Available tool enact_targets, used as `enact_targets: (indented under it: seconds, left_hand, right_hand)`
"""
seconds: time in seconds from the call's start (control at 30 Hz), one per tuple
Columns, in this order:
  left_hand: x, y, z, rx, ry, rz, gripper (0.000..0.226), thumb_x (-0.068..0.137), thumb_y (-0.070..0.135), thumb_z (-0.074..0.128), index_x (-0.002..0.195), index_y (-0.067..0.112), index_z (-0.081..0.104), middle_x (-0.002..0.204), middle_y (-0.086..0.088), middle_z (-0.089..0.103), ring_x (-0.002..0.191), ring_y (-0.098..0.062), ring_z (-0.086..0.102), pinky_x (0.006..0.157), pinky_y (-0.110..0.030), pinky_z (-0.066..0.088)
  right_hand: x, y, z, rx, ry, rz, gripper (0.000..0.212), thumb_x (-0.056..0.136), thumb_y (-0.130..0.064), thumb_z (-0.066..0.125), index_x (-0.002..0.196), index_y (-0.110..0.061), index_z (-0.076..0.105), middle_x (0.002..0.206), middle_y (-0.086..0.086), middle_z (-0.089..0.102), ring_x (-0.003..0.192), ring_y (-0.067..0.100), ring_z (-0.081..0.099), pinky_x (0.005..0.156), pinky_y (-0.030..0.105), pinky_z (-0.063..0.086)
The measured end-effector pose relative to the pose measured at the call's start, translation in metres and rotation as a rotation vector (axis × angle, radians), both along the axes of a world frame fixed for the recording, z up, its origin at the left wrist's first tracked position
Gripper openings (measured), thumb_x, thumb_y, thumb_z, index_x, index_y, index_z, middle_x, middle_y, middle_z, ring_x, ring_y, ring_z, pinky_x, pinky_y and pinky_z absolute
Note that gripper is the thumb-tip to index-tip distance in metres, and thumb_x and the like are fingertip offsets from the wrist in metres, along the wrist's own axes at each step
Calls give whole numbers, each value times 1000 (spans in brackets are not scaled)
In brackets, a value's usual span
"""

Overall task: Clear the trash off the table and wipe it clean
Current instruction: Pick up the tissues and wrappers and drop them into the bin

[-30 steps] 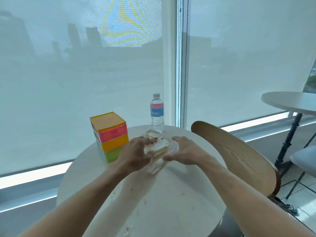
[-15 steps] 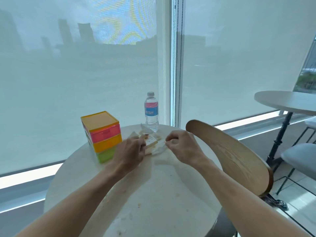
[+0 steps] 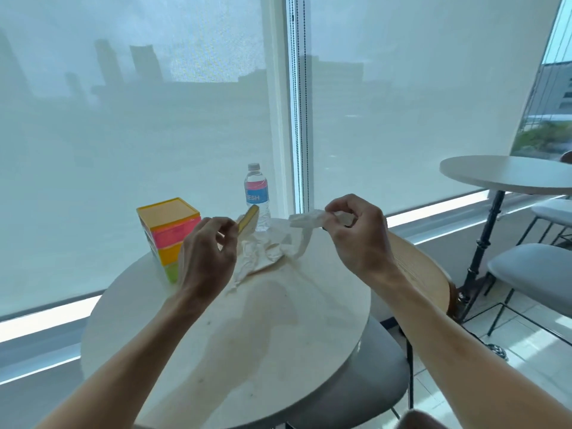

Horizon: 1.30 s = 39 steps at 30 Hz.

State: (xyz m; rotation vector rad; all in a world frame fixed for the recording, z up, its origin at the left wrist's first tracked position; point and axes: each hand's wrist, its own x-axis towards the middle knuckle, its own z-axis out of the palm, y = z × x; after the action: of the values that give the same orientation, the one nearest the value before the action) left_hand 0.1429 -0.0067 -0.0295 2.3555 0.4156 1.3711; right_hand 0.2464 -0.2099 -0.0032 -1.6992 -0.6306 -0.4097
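Note:
My left hand (image 3: 206,258) is raised over the round white table (image 3: 192,360) and pinches a flat yellow-edged piece of trash (image 3: 248,219). My right hand (image 3: 359,233) is lifted beside it, pinching a crumpled white wrapper (image 3: 305,219) whose tail hangs down to the table. Between the hands lies a crumpled white paper or plastic sheet (image 3: 263,252) on the tabletop. The table surface shows faint stains and crumbs.
A stacked orange, pink, yellow and green box (image 3: 168,233) stands at the table's back left. A water bottle (image 3: 257,196) stands at the back by the window. A wooden chair back (image 3: 418,274) is on the right, another table (image 3: 507,174) and grey chairs further right.
Both hands have lifted off the table and moved apart, the left raising the yellow-edged piece and the right pulling the white wrapper up and to the right.

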Motion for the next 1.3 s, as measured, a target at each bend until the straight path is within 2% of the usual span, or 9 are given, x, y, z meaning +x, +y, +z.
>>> enact_targets:
  seconds: [0.13, 0.3, 0.47, 0.57, 0.67, 0.83, 1.0, 1.17, 1.3]
  left_hand:
    - [-13, -31, 12, -132, -16, -71, 8, 93, 17, 61, 91, 16, 69, 86, 4, 67, 72, -1, 59, 59, -19, 44]
    - [-22, -76, 14, -262, 3, -214, 8, 93, 18, 61, 89, 20, 67, 84, 5, 69, 72, -10, 61, 58, -26, 49]
    - [-28, -122, 11, -301, 28, -349, 15, 94, 16, 61, 85, 27, 67, 85, 8, 68, 73, -13, 61, 58, -21, 44]
    - [-30, -149, 11, -297, 45, -407, 25, 94, 14, 61, 81, 35, 63, 85, 14, 67, 75, -12, 62, 58, -18, 45]
    - [-32, -175, 8, -283, 63, -444, 27, 93, 13, 62, 80, 37, 63, 83, 16, 67, 74, -12, 63, 57, -15, 48]
    - [-37, -212, -6, -290, 101, -487, 21, 94, 13, 60, 84, 31, 66, 82, 19, 64, 68, -5, 60, 54, -10, 47]
    - [-38, -233, -23, -357, 134, -519, 23, 94, 15, 61, 80, 33, 66, 79, 16, 67, 61, 0, 59, 50, -11, 45]
    - [-40, -247, -50, -405, 214, -513, 14, 94, 14, 61, 87, 22, 70, 79, 9, 69, 60, 0, 59, 49, -11, 44]
    - [-42, -253, -81, -446, 311, -494, 12, 94, 15, 61, 88, 19, 71, 81, 7, 69, 65, -4, 62, 51, -14, 48]
  right_hand:
    - [-11, -28, -1, 52, 45, -13, 5, 84, -16, 70, 81, -20, 67, 79, -11, 70, 80, 2, 63, 74, 28, 54]
    - [-25, -72, -8, 44, 100, 0, 13, 85, -8, 61, 84, -19, 68, 78, -13, 67, 79, 3, 63, 67, 23, 52]
    - [-26, -124, -23, 6, 204, -27, 13, 79, -16, 64, 72, -25, 69, 64, -9, 66, 58, 6, 56, 57, 27, 47]
    - [-31, -158, -30, -53, 267, -22, 18, 84, -7, 63, 73, -20, 69, 68, 6, 68, 48, 2, 52, 46, 20, 43]
    - [-35, -190, -39, -95, 335, -16, 16, 85, -2, 61, 77, -13, 69, 67, 16, 65, 53, 12, 55, 48, 23, 47]
    - [-39, -226, -72, -176, 421, 10, 12, 86, -3, 62, 80, -10, 69, 75, 1, 66, 65, 9, 61, 56, 21, 48]
    - [-40, -243, -119, -257, 504, -7, 12, 85, -5, 62, 79, -11, 70, 61, -5, 60, 49, 2, 50, 50, 20, 41]
    - [-45, -246, -177, -468, 598, 20, 16, 85, -6, 60, 77, -16, 69, 76, 2, 66, 65, 11, 58, 55, 18, 44]
    - [-52, -246, -219, -678, 684, 57, 15, 85, -8, 63, 79, -21, 69, 86, -6, 64, 81, 12, 61, 62, 22, 49]
